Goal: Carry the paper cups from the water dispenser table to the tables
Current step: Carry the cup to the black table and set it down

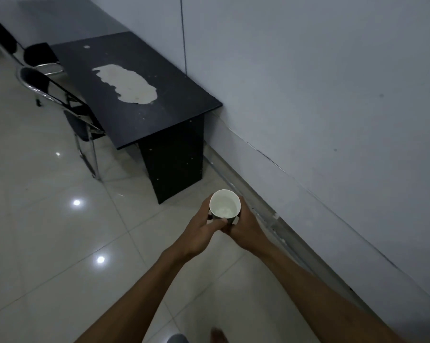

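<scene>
Dim room, glossy tiled floor (48, 231), pale wall (320, 82). Paper cup (225, 204) upright, wrapped from both sides by left hand (201, 233) and right hand (246, 231). Ahead of grip: black table (144, 120), worn pale patch on top; chair (60, 100) beside.

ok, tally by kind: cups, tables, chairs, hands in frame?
cup: 1, held by both hands
table: 1
chairs: 2, near chair, far chair
hands: 2, left hand, right hand
total: 6
</scene>
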